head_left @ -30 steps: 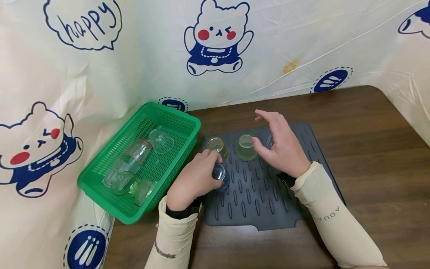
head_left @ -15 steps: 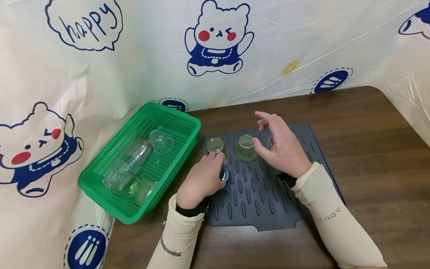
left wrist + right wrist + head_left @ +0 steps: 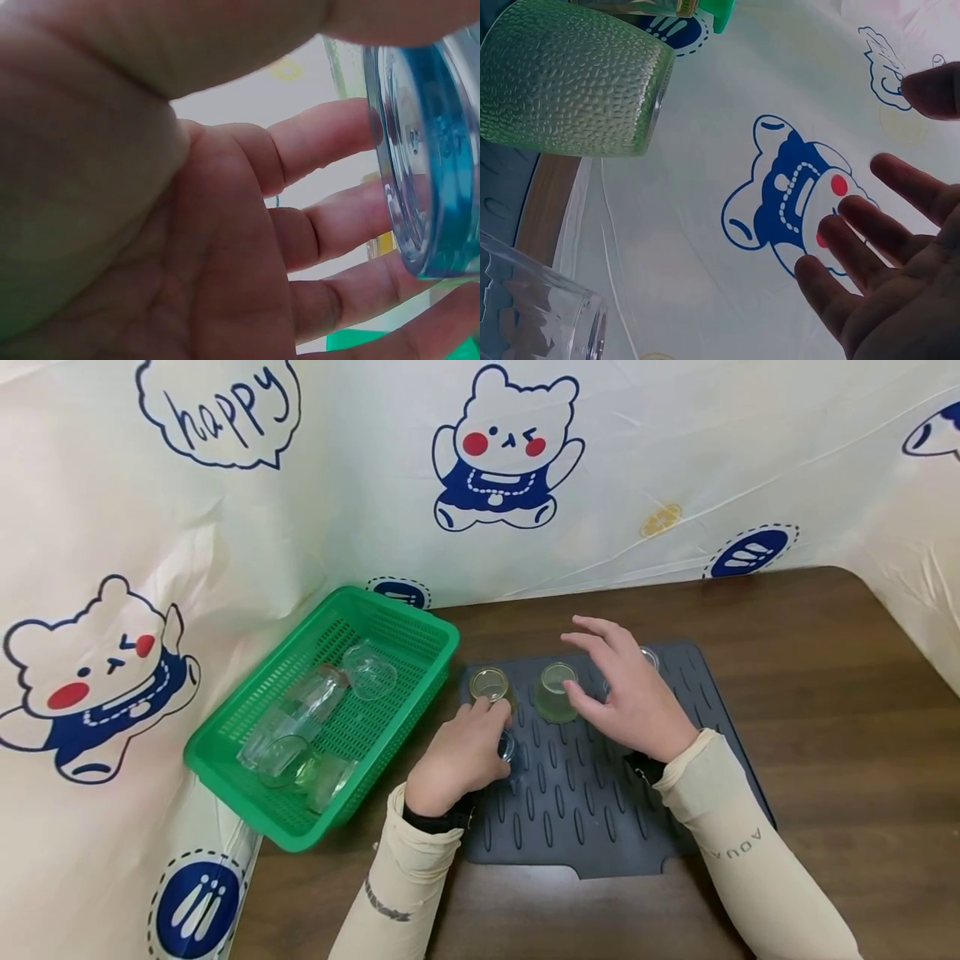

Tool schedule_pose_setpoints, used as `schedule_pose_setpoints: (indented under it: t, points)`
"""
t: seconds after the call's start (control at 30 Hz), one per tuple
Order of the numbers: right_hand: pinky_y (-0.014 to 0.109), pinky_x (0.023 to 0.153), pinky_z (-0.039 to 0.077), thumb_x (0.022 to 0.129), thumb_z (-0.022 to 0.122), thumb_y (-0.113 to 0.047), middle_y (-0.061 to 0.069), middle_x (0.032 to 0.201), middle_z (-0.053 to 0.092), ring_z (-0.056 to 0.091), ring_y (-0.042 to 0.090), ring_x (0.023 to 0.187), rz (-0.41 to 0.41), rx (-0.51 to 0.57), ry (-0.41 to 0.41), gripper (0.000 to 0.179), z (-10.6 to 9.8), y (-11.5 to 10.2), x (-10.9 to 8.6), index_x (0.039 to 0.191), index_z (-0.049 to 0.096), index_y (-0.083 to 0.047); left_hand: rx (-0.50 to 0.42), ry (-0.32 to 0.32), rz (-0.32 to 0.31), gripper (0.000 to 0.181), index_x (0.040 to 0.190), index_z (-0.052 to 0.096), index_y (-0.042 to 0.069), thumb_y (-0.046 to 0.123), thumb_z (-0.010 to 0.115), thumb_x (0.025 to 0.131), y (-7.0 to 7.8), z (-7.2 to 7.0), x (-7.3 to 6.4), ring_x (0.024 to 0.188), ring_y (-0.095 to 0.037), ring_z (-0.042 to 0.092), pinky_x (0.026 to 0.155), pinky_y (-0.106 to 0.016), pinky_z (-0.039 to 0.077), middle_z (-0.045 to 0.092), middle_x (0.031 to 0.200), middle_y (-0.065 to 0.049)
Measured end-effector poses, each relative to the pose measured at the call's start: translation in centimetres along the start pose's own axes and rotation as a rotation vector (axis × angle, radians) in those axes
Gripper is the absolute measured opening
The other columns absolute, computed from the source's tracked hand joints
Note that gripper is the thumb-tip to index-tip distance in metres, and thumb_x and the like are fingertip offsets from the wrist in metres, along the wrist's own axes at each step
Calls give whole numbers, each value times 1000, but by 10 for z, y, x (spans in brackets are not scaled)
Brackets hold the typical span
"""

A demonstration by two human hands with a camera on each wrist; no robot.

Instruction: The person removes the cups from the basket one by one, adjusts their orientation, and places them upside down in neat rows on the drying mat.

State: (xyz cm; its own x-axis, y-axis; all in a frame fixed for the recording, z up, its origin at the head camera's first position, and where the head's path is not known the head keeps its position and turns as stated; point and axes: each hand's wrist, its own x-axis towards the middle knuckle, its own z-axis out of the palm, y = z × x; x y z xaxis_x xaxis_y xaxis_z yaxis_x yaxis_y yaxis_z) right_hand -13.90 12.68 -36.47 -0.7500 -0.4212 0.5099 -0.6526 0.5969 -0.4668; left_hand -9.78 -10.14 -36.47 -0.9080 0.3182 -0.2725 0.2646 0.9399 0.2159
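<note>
My left hand (image 3: 459, 753) holds a blue-tinted glass (image 3: 507, 748) by its upper end, low over the grey ridged mat (image 3: 577, 831). In the left wrist view, thumb and fingertips lie around the rounded end of this blue glass (image 3: 450, 161). Just behind it stands a yellowish glass (image 3: 490, 683). My right hand (image 3: 633, 697) hovers over the mat with fingers spread, holding nothing. Left of that hand stands a green glass (image 3: 557, 695), its pebbled wall (image 3: 570, 82) plain in the right wrist view. A clear glass (image 3: 649, 657) is mostly hidden behind the right hand.
A green perforated basket (image 3: 442, 647) stands left of the mat, with several clear and tinted glasses (image 3: 300, 714) lying in it. Brown wooden table (image 3: 847, 693) extends to the right. A white printed sheet (image 3: 360, 468) hangs behind and at the left.
My left hand has shifted slightly right with the blue glass, nearer the mat's middle. The right hand stays nearly in place. The head view has tilted a little.
</note>
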Motion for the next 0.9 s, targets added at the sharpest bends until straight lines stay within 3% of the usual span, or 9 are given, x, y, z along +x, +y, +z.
schedule_pose_setpoints:
  t: [0.2,0.5,0.6,0.7,0.83,0.9]
  points:
    - [48,101,36,87,65,-26,5,150,32,33,26,134,10,-21,-31,50,-1,-1,0,133,54,-9,0,13,-31,48,114,55,16,28,80,75,4,-3,-6,94,-22,48,73,-36,46,51,108,-3]
    - [49,100,37,87,66,-24,4,149,33,33,25,133,6,7,-10,51,-2,-5,-1,134,53,-8,15,101,-63,80,143,43,14,43,77,77,12,-19,-26,119,-25,48,92,-40,45,48,136,-7]
    - [49,100,37,87,66,-24,5,150,33,33,25,133,-6,13,-2,53,-2,-7,-1,136,52,-10,0,199,-22,76,144,43,15,45,74,81,10,-26,-31,116,-23,51,89,-39,47,50,134,-5]
    - [50,100,37,86,66,-24,4,151,31,33,26,134,-28,5,4,59,-3,-7,-1,141,48,-11,-30,356,54,73,145,42,16,42,71,84,6,-31,-33,118,-23,50,90,-39,47,49,135,-6]
    - [52,100,36,86,67,-24,4,155,26,31,27,136,-56,-20,4,69,-5,-7,-1,149,39,-14,-68,588,150,80,152,31,19,38,70,86,0,-35,-32,136,-26,32,104,-44,34,37,148,-9]
    - [52,100,36,86,67,-25,3,156,24,30,28,136,-60,-28,0,72,-6,-7,-1,150,36,-16,-78,675,179,83,154,26,21,37,70,86,-2,-35,-30,141,-27,22,109,-46,25,30,152,-10]
